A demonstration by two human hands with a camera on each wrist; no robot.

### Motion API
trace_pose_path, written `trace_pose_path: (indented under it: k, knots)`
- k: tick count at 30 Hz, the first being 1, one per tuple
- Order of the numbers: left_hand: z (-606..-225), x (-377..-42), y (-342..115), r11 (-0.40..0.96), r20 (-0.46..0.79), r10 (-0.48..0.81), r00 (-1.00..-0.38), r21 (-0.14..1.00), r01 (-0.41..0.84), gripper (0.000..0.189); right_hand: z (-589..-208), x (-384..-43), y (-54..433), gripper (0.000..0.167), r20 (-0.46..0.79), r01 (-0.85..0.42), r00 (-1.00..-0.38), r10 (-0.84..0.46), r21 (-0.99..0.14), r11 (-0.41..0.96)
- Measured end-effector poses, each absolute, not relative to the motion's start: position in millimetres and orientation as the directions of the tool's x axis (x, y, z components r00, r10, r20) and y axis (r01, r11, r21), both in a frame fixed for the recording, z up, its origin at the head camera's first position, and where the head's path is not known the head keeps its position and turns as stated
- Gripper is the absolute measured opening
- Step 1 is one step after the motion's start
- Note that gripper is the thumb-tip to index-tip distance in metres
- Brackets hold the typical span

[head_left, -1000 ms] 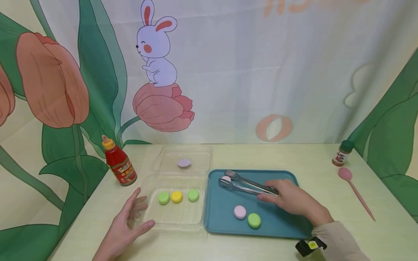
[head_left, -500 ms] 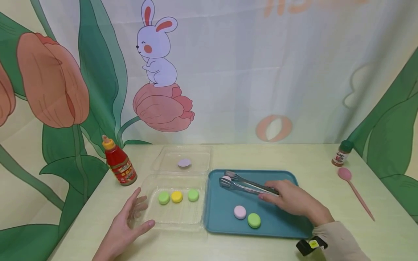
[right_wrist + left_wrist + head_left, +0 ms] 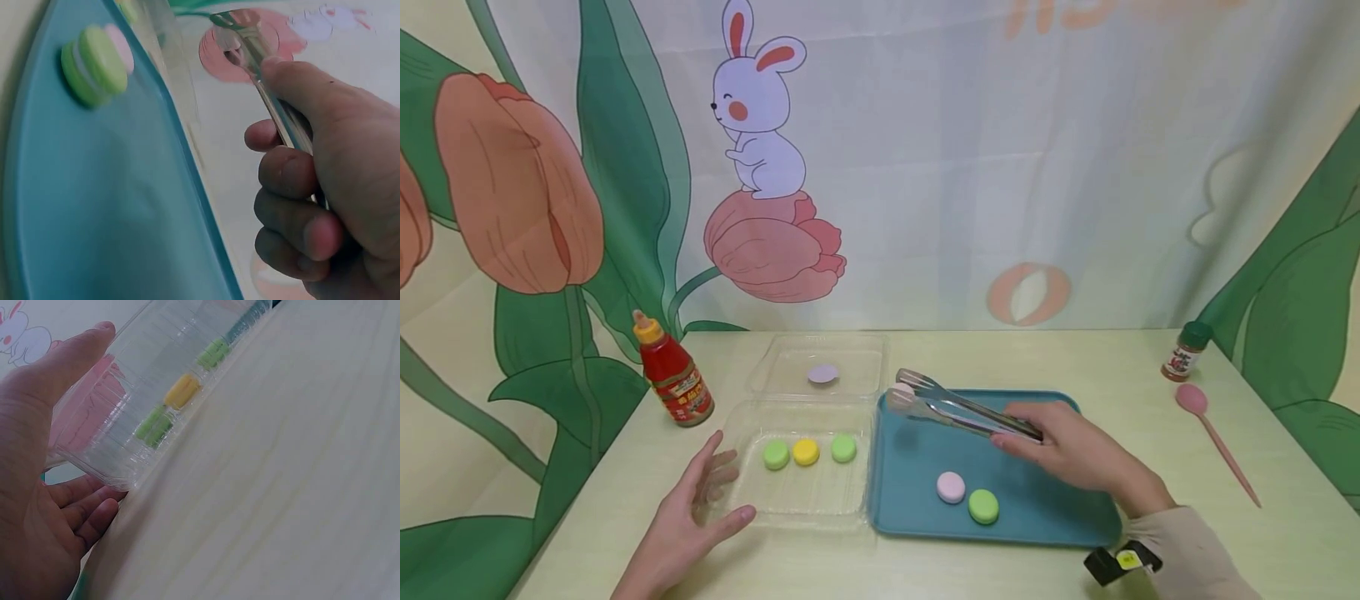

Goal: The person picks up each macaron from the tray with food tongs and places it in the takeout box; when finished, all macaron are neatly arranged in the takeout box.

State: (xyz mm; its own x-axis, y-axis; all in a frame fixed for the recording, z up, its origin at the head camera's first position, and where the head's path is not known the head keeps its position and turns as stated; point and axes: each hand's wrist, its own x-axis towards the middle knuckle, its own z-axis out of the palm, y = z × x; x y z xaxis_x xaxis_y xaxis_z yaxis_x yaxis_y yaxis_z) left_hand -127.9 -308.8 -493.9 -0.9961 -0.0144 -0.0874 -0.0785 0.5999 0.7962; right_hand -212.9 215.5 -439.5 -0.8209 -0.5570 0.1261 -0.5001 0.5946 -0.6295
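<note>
My right hand (image 3: 1078,446) grips metal tongs (image 3: 973,418). Between the tips of the tongs is a pale pink macaron (image 3: 901,395), lifted over the back left corner of the blue tray (image 3: 1045,512). Another pale pink macaron (image 3: 951,487) and a green macaron (image 3: 983,507) lie on the tray. To its left stands a hinged clear plastic box (image 3: 801,500) with its lid laid back, holding a yellow macaron (image 3: 806,452) and two green macarons. My left hand (image 3: 673,525) rests at the box's left side, fingers and thumb spread around its near corner.
A red sauce bottle (image 3: 677,379) stands at the back left. On the right are a small green-capped jar (image 3: 1187,352) and a pink spoon (image 3: 1217,442). A printed curtain (image 3: 925,167) hangs behind the table. The lid bears an oval lilac sticker (image 3: 823,374).
The tongs, first low around the pink macaron on the tray, have risen with it and shifted slightly left toward the box. The left hand has not moved.
</note>
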Motion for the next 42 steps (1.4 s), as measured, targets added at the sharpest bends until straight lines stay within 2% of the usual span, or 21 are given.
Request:
trace_pose_path:
  k: [5,10,17,23,29,34,42]
  knots:
    - [-493,-127,-308,0.596,-0.088,-0.017,-0.996,0.799,-0.081,0.123,-433,-204,197,0.016,0.173,-0.584,-0.753,-0.635,-0.622,0.521]
    - [-492,-127,-308,0.587,-0.09,-0.027,-0.996,0.805,-0.089,0.123,-431,-199,172,0.023,0.172,-0.61,-0.71,-0.683,-0.635,0.474]
    - [-494,-126,-309,0.592,-0.09,-0.025,-0.996,0.801,-0.087,0.124,-419,-200,126,0.031,0.068,-0.604,-0.648,-0.759,-0.654,0.457]
    - [-495,-126,-311,0.598,-0.019,0.0,-1.0,0.802,-0.015,0.12,-411,-201,84,0.035,-0.009,-0.634,-0.603,-0.798,-0.601,0.486]
    - [-495,-127,-310,0.606,0.002,0.0,-1.0,0.796,0.002,0.12,-406,-194,53,0.036,-0.025,-0.691,-0.569,-0.822,-0.527,0.494]
    - [-493,-126,-309,0.616,-0.023,-0.003,-1.0,0.788,-0.02,0.121,-401,-188,36,0.037,-0.034,-0.717,-0.562,-0.826,-0.477,0.508]
    - [-492,-125,-309,0.614,-0.014,0.002,-1.0,0.789,-0.01,0.118,-394,-188,20,0.04,-0.091,-0.699,-0.604,-0.792,-0.418,0.581]
